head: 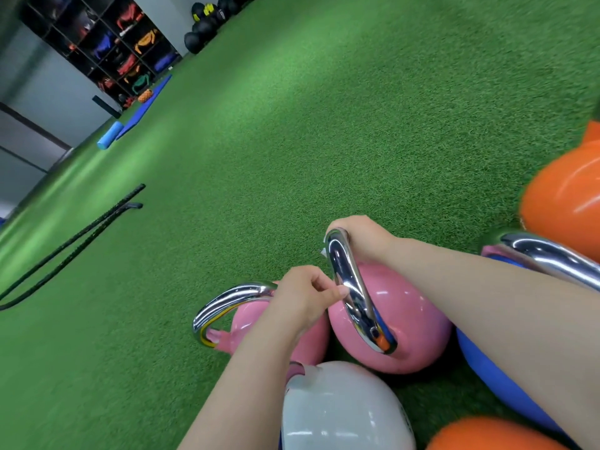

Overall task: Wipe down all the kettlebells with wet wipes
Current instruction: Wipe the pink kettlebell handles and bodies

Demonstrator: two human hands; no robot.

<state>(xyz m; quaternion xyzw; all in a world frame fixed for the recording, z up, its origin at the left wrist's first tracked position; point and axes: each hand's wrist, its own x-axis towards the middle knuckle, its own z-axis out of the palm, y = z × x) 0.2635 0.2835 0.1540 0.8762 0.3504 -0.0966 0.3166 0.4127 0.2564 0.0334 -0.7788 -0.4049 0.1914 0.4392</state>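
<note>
Chrome handle (349, 287) of pink kettlebell (399, 323): your right hand (363, 238) grips top, likely wiping; left hand (305, 297) pinches side, steadying it

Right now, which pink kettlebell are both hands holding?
The right pink kettlebell: the right hand grips its chrome handle's top, the left hand pinches its side. The left pink kettlebell sits behind the left hand.

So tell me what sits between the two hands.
In the head view, only the chrome handle of the right pink kettlebell runs between the left hand and the right hand, which grips its top.
</note>
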